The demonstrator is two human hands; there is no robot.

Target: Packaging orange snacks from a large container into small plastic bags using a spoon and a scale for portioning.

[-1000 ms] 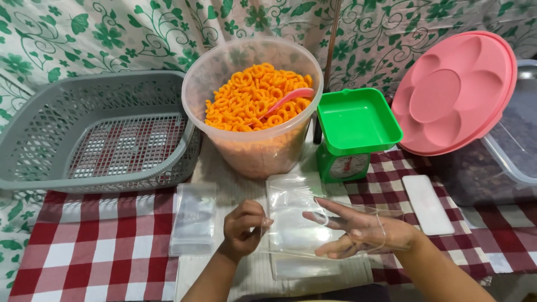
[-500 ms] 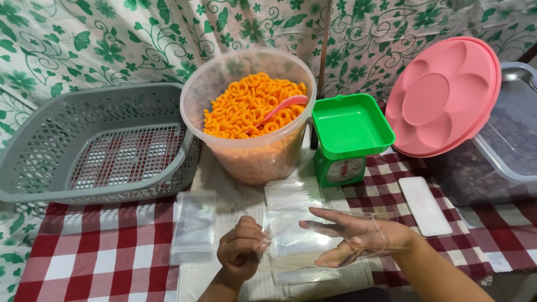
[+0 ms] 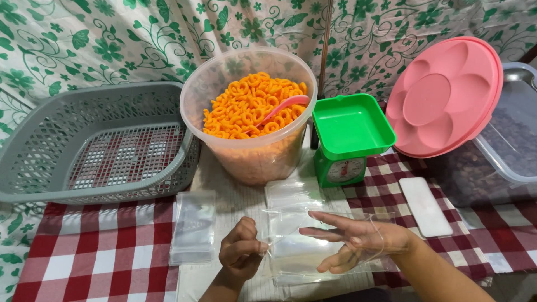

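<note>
Left to right. Grey plastic basket [image 3: 95, 145] with latticed walls, on the red-and-white checked tablecloth [image 3: 100, 251]. Just right of it, near the table's front, a flat stack of clear plastic bags [image 3: 193, 226].

Left hand [image 3: 240, 256] — fingers curled, thumb and fingertips pinched shut on the near left edge of a clear plastic bag [image 3: 302, 246], which is held just above the cloth at front centre. Behind it, a clear round tub [image 3: 250, 117] of orange ring-shaped snacks [image 3: 246, 106] with a pink scoop [image 3: 282, 107] stuck in them; a second pile of clear bags [image 3: 293, 193] lies at the tub's foot.

Right hand [image 3: 358, 241] — fingers straight and spread, slipped inside the bag through its right-hand mouth, clasping nothing.

Green kitchen scale [image 3: 349, 137] beside the tub. Pink round lid [image 3: 444, 98] propped tilted against a clear container [image 3: 512, 140]. White flat rectangular object [image 3: 425, 206] on the cloth in front of the lid.
</note>
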